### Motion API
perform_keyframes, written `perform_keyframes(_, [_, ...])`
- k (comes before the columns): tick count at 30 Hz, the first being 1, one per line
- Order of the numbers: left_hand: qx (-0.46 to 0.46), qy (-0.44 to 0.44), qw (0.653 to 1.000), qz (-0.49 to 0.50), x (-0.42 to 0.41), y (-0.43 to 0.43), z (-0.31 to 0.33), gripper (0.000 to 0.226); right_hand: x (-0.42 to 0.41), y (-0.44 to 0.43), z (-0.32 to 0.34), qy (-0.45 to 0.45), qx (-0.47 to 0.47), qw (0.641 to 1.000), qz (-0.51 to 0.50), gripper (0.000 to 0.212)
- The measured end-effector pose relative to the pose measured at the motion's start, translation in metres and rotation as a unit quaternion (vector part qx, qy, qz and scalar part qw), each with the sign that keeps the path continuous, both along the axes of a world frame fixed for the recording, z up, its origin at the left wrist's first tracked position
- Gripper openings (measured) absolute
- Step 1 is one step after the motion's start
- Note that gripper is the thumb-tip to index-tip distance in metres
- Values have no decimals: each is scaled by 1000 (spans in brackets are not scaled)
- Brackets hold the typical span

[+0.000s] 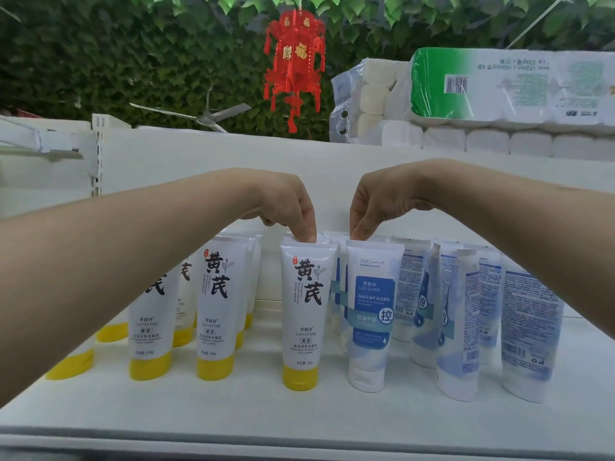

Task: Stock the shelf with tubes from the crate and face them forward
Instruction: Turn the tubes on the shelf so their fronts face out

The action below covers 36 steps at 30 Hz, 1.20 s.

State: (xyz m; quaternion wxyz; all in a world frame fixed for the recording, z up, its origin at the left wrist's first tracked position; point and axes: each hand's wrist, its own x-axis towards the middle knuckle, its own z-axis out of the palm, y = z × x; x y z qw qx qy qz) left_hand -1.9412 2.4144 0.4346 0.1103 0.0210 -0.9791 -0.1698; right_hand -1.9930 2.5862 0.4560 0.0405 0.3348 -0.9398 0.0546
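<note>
1. Shelf [299, 414]: white, with tubes standing cap-down in rows. The crate is not in view.
2. Tube groups: yellow-capped tubes [214, 311] on the left have labels forward. The back-facing blue tubes [529, 327] on the right show the barcode side.
3. Hands: left hand [286, 201] has fingers curled down, pinching the top crimp of the front yellow tube [304, 311]. The right hand [376, 201] pinches the front blue tube [369, 311] the same way. That tube's label faces forward and it stands just beside the yellow one.
4. Step, my read: squaring up the two front tubes, not fetching stock.
5. Next move needs each back-facing blue tube turned by its crimp with the cap kept planted. The bases are narrow and the neighbours close, so toppling is a risk.
</note>
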Motion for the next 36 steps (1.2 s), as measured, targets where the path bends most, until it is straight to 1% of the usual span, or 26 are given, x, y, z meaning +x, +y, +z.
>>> perform_keyframes(10, [3,-4,1000,-4,-1,1,0,7,-1,-5,0,2,-2,1000,1,3])
perform_keyframes(16, [4,-4,1000,1,-1,0,0,8,-3,-10,1,-8,7,1000,-6,9])
perform_keyframes(20, [4,0,1000,4,3,1,3,16,-4,-8,3,-12,8,1000,-11,12])
perform_keyframes(24, [1,22,1000,6,17,4,12,27,8,1,11,8,-21,1000,2,26])
perform_keyframes(28, [-2,15,1000,-23,36,15,17,25,24,18,20,18,-56,998,31,22])
perform_keyframes(30, [-10,-4,999,-31,42,19,17,25,30,25,21,12,-50,998,40,22])
perform_keyframes(33, [-20,-22,999,-28,47,24,14,24,35,33,17,8,-23,999,37,30])
perform_keyframes(36, [-33,-36,999,-24,48,26,11,22,38,36,9,2,2,999,35,29])
